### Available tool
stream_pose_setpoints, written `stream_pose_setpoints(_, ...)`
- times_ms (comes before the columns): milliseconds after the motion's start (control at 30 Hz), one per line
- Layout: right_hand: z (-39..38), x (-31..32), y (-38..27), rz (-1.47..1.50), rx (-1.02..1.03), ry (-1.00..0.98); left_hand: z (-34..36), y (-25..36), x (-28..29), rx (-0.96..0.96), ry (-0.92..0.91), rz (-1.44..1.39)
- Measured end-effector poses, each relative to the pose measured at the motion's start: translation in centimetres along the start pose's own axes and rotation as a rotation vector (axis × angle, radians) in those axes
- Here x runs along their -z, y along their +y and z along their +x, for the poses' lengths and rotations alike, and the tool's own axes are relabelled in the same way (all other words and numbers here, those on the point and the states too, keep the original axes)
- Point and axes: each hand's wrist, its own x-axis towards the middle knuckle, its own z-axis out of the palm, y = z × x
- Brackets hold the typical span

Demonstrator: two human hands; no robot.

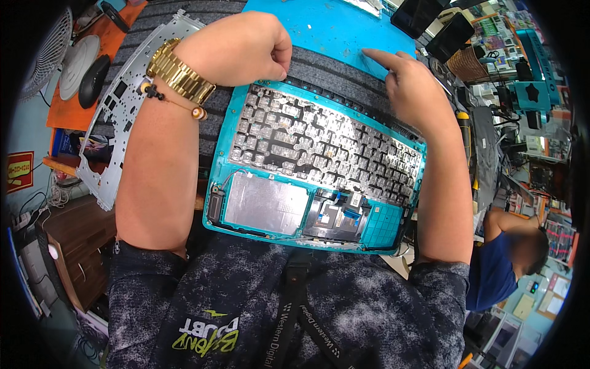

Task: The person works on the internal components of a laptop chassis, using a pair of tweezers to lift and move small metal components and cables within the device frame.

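A teal laptop top case (219,184) lies underside up, showing its dark-and-silver keyboard back (326,141), a bare silver panel and the touchpad's back with small ribbon cables. My left hand (249,49), with a gold watch on its wrist, has curled fingers at the case's upper-left corner; what they hold, if anything, is hidden. My right hand (405,86) is at the upper-right edge, index finger stretched out over the blue mat, the other fingers bent and partly hidden. A perforated silver metal plate (101,141) lies left of the case, partly behind my left forearm.
A grey ribbed mat (347,83) and blue mat (319,24) lie beyond the case. Far left are a mouse (94,80), a fan (43,61) and a wooden cabinet (80,252). Dark devices (442,37) stand upper right. Another person (498,270) in blue is at the lower right.
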Motion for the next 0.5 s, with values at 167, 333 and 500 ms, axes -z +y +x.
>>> stream_pose_setpoints(167,-0.8,1.4,0.4,0.115,-0.012,0.01,0.0,-0.2,-0.1,-0.024,0.009,0.007)
stream_pose_setpoints(333,-1.3,1.7,0.5,0.223,0.053,0.092,0.0,0.0,0.1,-0.004,-0.007,0.013)
stream_pose_setpoints(500,-0.3,0.6,0.3,0.256,-0.108,0.049,0.0,0.1,-0.1,-0.009,0.016,0.016)
